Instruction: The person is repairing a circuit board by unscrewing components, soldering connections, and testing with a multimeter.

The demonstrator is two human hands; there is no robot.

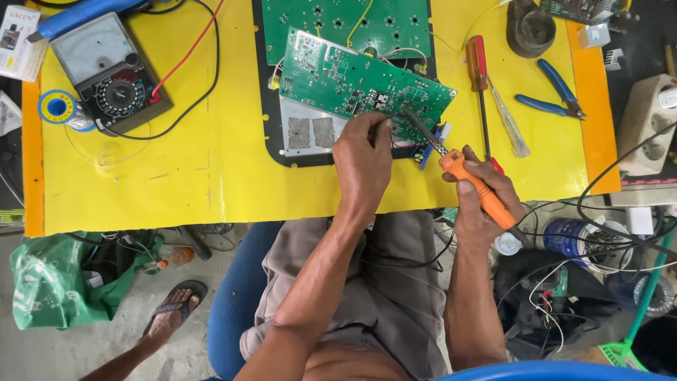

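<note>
My left hand [362, 156] rests on the near edge of a tilted green circuit board [356, 81], its fingers pinched at the board; a thin solder wire may be between them, too small to tell. My right hand [478, 192] grips the orange handle of a soldering iron [451, 164]. The iron's dark tip touches the board close to my left fingertips. The board leans over a black appliance base [270, 116] with a second green board behind it, all on a yellow tabletop [211, 169].
An analog multimeter [113, 74] with red and black leads and a solder spool [58, 107] lie far left. A red-handled screwdriver [479, 77], a clear-handled one, blue pliers [553, 95] and a dark pot sit right. Cables, a green bag and another person's sandalled foot are below.
</note>
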